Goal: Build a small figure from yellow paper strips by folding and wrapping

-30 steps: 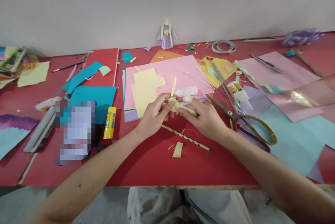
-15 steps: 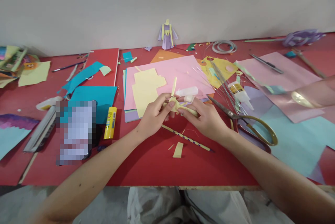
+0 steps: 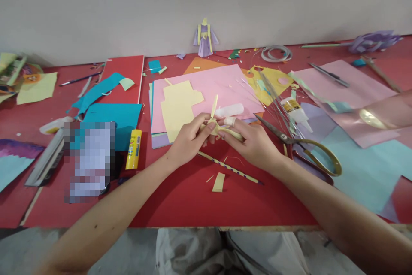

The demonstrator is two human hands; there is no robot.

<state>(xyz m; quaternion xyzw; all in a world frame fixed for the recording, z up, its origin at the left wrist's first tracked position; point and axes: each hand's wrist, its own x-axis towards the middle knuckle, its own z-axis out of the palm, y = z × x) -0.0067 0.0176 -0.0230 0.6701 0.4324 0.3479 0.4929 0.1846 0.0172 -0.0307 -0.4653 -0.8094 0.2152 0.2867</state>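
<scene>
Between my hands is a small pale-yellow folded paper piece (image 3: 213, 125), with one narrow strip pointing up and another reaching right. My left hand (image 3: 192, 135) pinches its middle between thumb and fingers. My right hand (image 3: 247, 140), with a white wrap on one finger, grips the strip on the right; its fingertips are partly hidden. Just beyond the hands, a white translucent tube (image 3: 230, 110) lies on pink paper (image 3: 222, 82) beside pale-yellow paper sheets (image 3: 178, 110). Below them rest a dotted pencil (image 3: 230, 167) and a small yellow paper scrap (image 3: 219, 182).
Large scissors (image 3: 286, 138) and a glue bottle (image 3: 296, 114) lie at the right, near another person's arm (image 3: 394, 112). At the left are a yellow glue stick (image 3: 133, 149), a blurred-out phone (image 3: 93, 159) and a box cutter (image 3: 46, 159). A paper figure (image 3: 205, 39) stands against the wall.
The camera view has shifted slightly. My right hand's fingers have moved a little on the paper piece, and its right-hand strip shows at a slightly different angle.
</scene>
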